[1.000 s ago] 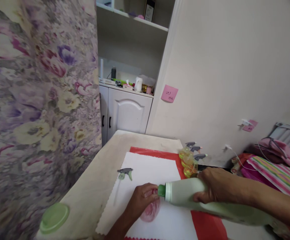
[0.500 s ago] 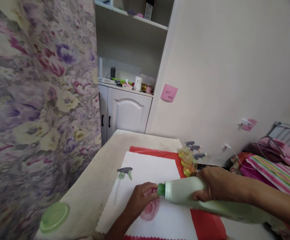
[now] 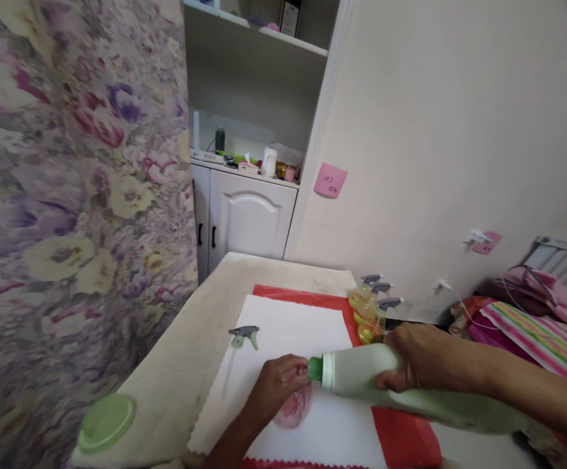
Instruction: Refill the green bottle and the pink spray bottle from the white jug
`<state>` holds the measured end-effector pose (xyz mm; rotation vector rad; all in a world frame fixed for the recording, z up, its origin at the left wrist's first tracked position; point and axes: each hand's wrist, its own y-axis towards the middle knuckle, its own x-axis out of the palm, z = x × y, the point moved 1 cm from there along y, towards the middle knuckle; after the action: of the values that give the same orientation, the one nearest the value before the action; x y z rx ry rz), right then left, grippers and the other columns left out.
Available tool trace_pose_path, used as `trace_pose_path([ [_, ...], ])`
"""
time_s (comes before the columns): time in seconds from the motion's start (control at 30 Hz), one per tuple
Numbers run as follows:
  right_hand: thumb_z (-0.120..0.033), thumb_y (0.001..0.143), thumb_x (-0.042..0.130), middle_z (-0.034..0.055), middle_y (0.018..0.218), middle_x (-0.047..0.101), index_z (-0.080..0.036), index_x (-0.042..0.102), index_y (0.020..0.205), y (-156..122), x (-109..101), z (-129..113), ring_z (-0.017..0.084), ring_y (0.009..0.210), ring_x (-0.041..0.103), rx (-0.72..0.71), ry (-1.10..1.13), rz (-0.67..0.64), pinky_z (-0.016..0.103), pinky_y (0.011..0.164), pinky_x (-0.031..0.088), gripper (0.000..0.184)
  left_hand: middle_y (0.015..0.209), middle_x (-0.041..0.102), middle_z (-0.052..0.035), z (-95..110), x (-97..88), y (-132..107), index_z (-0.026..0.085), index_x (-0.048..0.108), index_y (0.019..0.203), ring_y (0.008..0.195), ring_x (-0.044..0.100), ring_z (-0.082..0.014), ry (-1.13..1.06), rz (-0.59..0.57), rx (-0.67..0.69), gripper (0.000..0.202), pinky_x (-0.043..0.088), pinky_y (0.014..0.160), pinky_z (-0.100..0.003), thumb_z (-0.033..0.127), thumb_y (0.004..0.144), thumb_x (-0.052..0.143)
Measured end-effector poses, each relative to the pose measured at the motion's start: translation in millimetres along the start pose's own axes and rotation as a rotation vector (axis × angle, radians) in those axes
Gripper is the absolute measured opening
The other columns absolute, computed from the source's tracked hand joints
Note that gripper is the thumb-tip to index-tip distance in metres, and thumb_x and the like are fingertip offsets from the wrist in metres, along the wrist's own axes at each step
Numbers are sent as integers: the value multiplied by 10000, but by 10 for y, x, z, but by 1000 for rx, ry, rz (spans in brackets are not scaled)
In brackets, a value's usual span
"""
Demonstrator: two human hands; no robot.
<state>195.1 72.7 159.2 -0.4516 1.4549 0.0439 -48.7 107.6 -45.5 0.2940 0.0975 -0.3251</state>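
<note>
My right hand [image 3: 405,361] grips a large pale green bottle [image 3: 361,370], tipped nearly level with its darker green spout pointing left. That spout is at the mouth of a small pink see-through bottle [image 3: 293,409] standing on a white sheet [image 3: 288,326]. The fingers of my left hand [image 3: 278,384] are closed around the pink bottle's neck, partly hiding it. Whether liquid is flowing cannot be made out. Beyond my left hand, a grey and green spray trigger head [image 3: 245,335] with a thin tube lies on the sheet.
Several yellow-tinted spray bottles [image 3: 370,316] with grey triggers stand at the table's right edge. A round green cap [image 3: 106,420] rests at the near left of the table [image 3: 176,365]. Red material [image 3: 403,433] shows beneath the white sheet. A floral curtain [image 3: 78,195] hangs at left.
</note>
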Motion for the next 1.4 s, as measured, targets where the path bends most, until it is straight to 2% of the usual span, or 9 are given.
trace_pose_path([
  [0.23, -637, 700, 601, 130, 768, 748, -169, 662, 752, 11, -16, -7, 276, 659, 694, 4, 14, -15, 313, 536, 381, 475, 893, 762, -50, -22, 4, 33, 199, 775, 931, 860, 666, -223, 4, 1, 2, 187, 465, 785, -282, 276, 771, 715],
  [0.7, -661, 705, 581, 161, 815, 758, -168, 675, 780, 22, 4, 18, 327, 705, 714, -18, -16, -9, 329, 546, 391, 507, 895, 762, -40, -23, -4, 13, 213, 775, 933, 867, 667, -217, -9, -2, -3, 176, 463, 791, -278, 252, 774, 711],
  [0.9, -620, 698, 610, 141, 788, 753, -164, 671, 768, 12, -27, -18, 277, 672, 697, -2, 14, -18, 315, 554, 394, 465, 883, 757, -38, -33, 0, 11, 208, 773, 927, 854, 664, -214, -10, -2, -9, 174, 464, 775, -275, 253, 769, 713],
  [1.13, -647, 685, 608, 125, 791, 745, -173, 662, 762, 26, -16, 6, 261, 668, 686, 14, 20, -22, 308, 552, 387, 484, 883, 759, -39, -17, 1, 24, 211, 774, 933, 858, 666, -220, -5, -1, -5, 182, 466, 784, -284, 256, 771, 706],
  [1.4, -664, 683, 597, 144, 791, 751, -163, 680, 777, 19, -15, 6, 285, 679, 694, 6, 6, -23, 319, 550, 392, 517, 882, 759, -39, -37, 12, 28, 213, 776, 930, 856, 663, -216, 5, 3, -1, 177, 463, 785, -282, 262, 773, 711],
])
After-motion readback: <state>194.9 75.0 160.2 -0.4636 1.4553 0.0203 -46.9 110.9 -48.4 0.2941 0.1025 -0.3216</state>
